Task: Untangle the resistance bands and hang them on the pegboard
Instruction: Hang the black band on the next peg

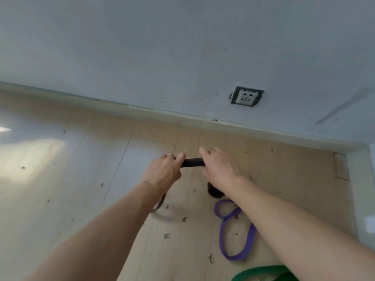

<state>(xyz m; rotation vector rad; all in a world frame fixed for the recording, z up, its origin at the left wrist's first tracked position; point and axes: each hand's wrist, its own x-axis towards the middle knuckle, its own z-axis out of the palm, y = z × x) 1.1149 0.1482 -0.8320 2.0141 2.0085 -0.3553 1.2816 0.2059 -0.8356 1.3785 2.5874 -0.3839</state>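
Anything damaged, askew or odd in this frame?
Yes. The wall socket sits crooked in a dark, rough-edged gap. The floor is dotted with small dark marks or scraps. The purple band lies twisted into a figure eight on it. No pegboard is in view.

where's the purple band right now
In the head view the purple band lies on the floor, lower right, under the right forearm, beyond the green band.
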